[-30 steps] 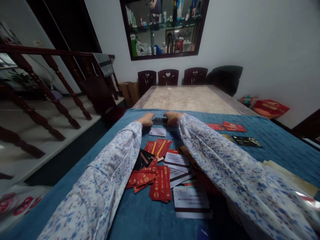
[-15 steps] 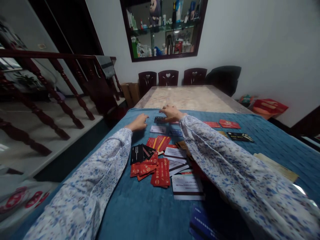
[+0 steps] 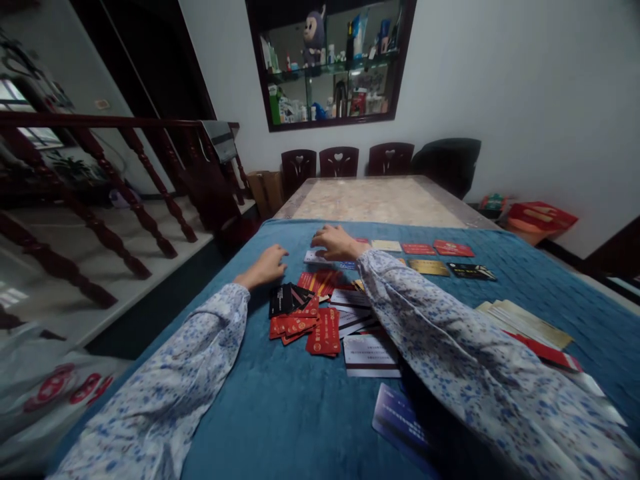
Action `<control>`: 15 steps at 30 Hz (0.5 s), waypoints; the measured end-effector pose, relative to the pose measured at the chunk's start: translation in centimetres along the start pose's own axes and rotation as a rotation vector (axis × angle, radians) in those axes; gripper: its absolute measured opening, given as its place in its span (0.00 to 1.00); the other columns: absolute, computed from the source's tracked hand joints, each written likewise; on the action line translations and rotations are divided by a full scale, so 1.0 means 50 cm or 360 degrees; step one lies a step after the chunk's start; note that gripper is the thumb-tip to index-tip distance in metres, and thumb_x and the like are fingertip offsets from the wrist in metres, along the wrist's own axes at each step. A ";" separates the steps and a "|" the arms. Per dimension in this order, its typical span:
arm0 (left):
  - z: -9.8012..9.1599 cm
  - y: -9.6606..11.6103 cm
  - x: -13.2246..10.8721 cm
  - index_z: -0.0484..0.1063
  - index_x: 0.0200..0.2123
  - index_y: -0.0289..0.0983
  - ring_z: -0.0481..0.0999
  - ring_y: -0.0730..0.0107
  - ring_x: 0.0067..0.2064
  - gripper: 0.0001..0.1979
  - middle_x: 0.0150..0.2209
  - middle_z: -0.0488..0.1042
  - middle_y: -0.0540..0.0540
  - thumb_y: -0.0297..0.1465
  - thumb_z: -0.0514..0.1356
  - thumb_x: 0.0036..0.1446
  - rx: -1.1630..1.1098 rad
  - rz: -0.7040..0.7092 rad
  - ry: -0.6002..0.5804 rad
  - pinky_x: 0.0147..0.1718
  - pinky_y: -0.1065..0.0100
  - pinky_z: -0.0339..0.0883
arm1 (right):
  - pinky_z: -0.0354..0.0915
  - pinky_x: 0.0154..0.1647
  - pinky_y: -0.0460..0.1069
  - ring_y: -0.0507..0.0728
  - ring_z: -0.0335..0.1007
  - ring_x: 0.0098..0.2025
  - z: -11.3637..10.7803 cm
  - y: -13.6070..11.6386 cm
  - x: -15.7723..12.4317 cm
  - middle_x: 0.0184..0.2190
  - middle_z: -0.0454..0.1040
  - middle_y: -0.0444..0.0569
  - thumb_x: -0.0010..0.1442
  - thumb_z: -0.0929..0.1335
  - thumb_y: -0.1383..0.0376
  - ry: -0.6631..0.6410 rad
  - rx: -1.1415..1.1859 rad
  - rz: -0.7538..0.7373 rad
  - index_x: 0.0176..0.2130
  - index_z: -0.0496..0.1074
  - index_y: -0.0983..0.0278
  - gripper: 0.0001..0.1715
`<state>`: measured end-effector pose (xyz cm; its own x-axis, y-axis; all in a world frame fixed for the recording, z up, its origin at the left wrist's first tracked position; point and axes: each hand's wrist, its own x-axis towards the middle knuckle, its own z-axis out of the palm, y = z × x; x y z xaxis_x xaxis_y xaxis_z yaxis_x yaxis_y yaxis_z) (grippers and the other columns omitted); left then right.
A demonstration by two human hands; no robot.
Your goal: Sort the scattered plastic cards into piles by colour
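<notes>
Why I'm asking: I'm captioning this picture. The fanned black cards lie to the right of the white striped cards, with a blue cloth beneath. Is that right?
Not quite: the head view shows the fanned black cards to the left of the white striped cards. The blue cloth is indeed beneath.

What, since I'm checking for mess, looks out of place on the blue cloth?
The blue card in front lies slanted and apart from the pile of cards, while the far rows lie straighter. Nothing looks spilled.
</notes>
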<state>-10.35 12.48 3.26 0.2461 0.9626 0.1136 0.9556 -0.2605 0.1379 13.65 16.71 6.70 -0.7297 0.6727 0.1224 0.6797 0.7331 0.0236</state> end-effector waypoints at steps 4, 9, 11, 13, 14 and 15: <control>0.000 0.008 -0.048 0.78 0.54 0.30 0.81 0.57 0.49 0.20 0.54 0.76 0.35 0.30 0.57 0.61 0.0006 -0.0040 0.0016 0.57 0.61 0.72 | 0.58 0.53 0.57 0.67 0.63 0.60 0.006 -0.034 -0.014 0.57 0.77 0.57 0.66 0.68 0.65 -0.0033 0.0077 -0.0045 0.55 0.79 0.60 0.19; 0.008 0.027 -0.105 0.80 0.51 0.32 0.80 0.54 0.50 0.17 0.51 0.78 0.35 0.28 0.58 0.61 0.0018 -0.0071 0.0050 0.57 0.59 0.72 | 0.59 0.53 0.57 0.66 0.62 0.60 0.019 -0.077 -0.020 0.58 0.77 0.56 0.66 0.68 0.66 -0.0061 0.0157 -0.0130 0.57 0.78 0.60 0.21; 0.012 0.035 -0.124 0.80 0.50 0.31 0.79 0.52 0.52 0.17 0.51 0.77 0.34 0.29 0.58 0.62 0.0059 -0.0096 0.0031 0.57 0.59 0.71 | 0.60 0.53 0.56 0.66 0.62 0.60 0.026 -0.093 -0.021 0.59 0.77 0.55 0.66 0.69 0.66 -0.0066 0.0183 -0.0174 0.57 0.78 0.59 0.21; 0.015 0.043 -0.140 0.81 0.49 0.32 0.78 0.52 0.54 0.16 0.51 0.77 0.34 0.30 0.57 0.64 0.0108 -0.0107 0.0002 0.57 0.59 0.70 | 0.60 0.52 0.56 0.66 0.63 0.60 0.033 -0.107 -0.023 0.59 0.77 0.54 0.66 0.69 0.66 -0.0078 0.0203 -0.0199 0.57 0.78 0.57 0.22; 0.016 0.047 -0.148 0.81 0.48 0.32 0.78 0.52 0.54 0.15 0.51 0.77 0.34 0.30 0.57 0.65 0.0130 -0.0115 -0.0008 0.57 0.59 0.70 | 0.61 0.52 0.56 0.66 0.63 0.60 0.036 -0.113 -0.024 0.59 0.77 0.53 0.65 0.69 0.66 -0.0087 0.0211 -0.0206 0.58 0.78 0.57 0.22; 0.016 0.052 -0.155 0.81 0.46 0.33 0.78 0.52 0.54 0.15 0.51 0.77 0.34 0.31 0.56 0.65 0.0148 -0.0124 -0.0019 0.57 0.58 0.70 | 0.61 0.52 0.57 0.66 0.63 0.61 0.039 -0.119 -0.025 0.60 0.77 0.53 0.66 0.68 0.66 -0.0087 0.0222 -0.0211 0.58 0.78 0.57 0.22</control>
<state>-9.66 4.43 1.96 0.1719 0.9806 0.0945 0.9826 -0.1775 0.0540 10.38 11.72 4.49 -0.8175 0.5712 0.0735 0.5636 0.8197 -0.1020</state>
